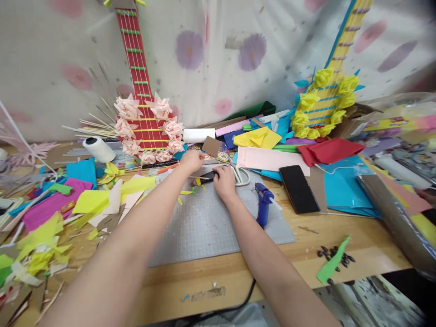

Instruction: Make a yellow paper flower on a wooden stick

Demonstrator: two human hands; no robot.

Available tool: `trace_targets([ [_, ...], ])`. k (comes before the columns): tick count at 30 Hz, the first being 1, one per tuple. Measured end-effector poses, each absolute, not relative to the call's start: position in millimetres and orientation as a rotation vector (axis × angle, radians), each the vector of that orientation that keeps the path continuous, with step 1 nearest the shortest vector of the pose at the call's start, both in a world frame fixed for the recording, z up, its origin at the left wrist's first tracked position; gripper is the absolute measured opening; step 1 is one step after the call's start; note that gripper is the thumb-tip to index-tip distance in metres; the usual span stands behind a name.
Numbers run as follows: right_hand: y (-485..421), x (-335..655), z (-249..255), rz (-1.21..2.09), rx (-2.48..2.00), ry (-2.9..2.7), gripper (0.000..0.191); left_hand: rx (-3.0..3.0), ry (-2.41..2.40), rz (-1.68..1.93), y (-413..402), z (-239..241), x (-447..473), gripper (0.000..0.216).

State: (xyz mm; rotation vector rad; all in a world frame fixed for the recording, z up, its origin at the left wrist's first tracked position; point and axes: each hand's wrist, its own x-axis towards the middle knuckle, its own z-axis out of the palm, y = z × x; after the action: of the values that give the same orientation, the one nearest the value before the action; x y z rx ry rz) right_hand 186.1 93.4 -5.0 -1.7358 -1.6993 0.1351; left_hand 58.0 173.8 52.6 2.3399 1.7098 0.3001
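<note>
My left hand (191, 162) reaches over the far edge of the grey cutting mat (204, 236), its fingers pinched together; anything between them is too small to name. Just beyond it lies a small brown cardboard square (211, 146). My right hand (225, 182) rests low on the mat with bent fingers at the end of a dark, flat object (207, 177), whose kind I cannot make out. Touching or very near that hand are white-handled scissors (242, 177). Green and yellow paper scraps lie between my forearms. A blue glue gun (263, 204) is on the mat's right side.
A red paper guitar (145, 129) with pink flowers and a yellow one (323, 106) lean at the back. A thread spool (99, 150) and paper scraps (44, 240) crowd the left. Rightward are a phone (299, 188), coloured paper (344, 186) and dark beads (344, 260).
</note>
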Motion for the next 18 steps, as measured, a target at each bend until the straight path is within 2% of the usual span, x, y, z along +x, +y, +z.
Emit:
trace_targets([
  [6,90,188,-9,0.139,-1.788,-1.635,0.031,2.191,1.702,0.293,195,33,110,0.029],
  [13,91,186,-8,0.149,-1.801,-1.61,0.033,2.108,1.702,0.307,211,21,124,0.018],
  [18,89,188,-5,0.178,-1.841,-1.637,0.034,2.274,1.625,0.166,216,22,125,0.017],
])
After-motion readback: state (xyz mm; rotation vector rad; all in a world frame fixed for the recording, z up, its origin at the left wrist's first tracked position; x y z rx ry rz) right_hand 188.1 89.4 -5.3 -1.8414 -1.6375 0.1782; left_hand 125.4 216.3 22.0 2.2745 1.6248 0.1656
